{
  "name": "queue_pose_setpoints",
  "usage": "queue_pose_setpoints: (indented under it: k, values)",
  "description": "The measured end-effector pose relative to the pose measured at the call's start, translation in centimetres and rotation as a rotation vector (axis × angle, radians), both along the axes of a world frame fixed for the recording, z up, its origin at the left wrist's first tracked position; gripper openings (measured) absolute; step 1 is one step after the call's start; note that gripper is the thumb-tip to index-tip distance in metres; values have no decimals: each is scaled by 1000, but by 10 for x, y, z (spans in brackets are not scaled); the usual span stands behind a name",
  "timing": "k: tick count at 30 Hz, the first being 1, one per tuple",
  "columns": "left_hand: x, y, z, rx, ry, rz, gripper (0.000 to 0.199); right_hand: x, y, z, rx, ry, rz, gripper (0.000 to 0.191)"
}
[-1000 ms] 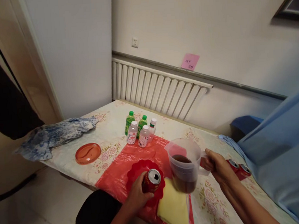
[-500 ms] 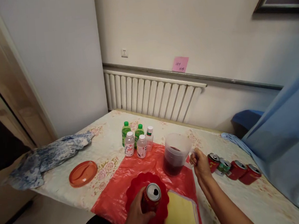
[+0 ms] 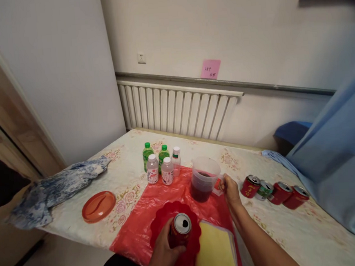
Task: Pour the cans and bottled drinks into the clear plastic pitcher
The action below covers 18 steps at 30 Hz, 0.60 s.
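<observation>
An opened red drink can (image 3: pixel 181 230) is upright in my left hand (image 3: pixel 165 250), fingers wrapped round its side. It is over a red scalloped bowl (image 3: pixel 156 216). My right hand (image 3: pixel 230 189) is closed on the handle of a clear plastic measuring jug (image 3: pixel 204 176). Dark reddish-brown liquid fills the jug's lower part. The jug is near the far edge of a red plastic sheet (image 3: pixel 139 230); whether its base touches the sheet I cannot tell. A folded yellow cloth (image 3: pixel 215 249) lies right of the bowl.
Several bottles, among them a green-capped bottle (image 3: pixel 147 156) and a white-capped bottle (image 3: pixel 167 172), stand behind the sheet. Opened cans, including a red can (image 3: pixel 280 193), line the right. An orange-red lid (image 3: pixel 99 207) and blue-white fabric (image 3: pixel 65 185) lie left. A blue curtain (image 3: pixel 343 169) hangs at right.
The jug and my right hand have shifted slightly left, the jug now a little nearer the bottles. My left hand keeps its hold on the can. The whole view has tilted slightly.
</observation>
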<state>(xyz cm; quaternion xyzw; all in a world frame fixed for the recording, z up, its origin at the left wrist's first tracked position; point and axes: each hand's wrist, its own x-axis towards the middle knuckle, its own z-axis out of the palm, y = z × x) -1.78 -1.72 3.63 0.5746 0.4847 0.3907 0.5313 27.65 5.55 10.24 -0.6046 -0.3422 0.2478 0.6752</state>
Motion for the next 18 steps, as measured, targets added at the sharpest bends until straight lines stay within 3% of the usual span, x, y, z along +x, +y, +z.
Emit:
queue_pose_setpoints:
  k: [5, 7, 10, 14, 16, 18]
  values:
    - [0, -1, 4, 32, 5, 0, 82, -1, -35, 17, -27, -124, -182, 36]
    - [0, -2, 6, 39, 25, 1, 80, -16, -56, 19, -51, -155, -154, 34]
    - [1, -5, 11, 54, 37, 3, 79, -55, -89, 13, -97, -194, 92, 36]
    - [5, -8, 17, 101, 0, -10, 75, -104, -120, 4, -198, -292, 568, 79]
    - [7, -9, 18, 107, -16, -22, 75, -119, -128, 5, -158, -348, 612, 75]
    - [9, -9, 17, 106, -23, -21, 77, -127, -132, 8, -163, -364, 558, 70]
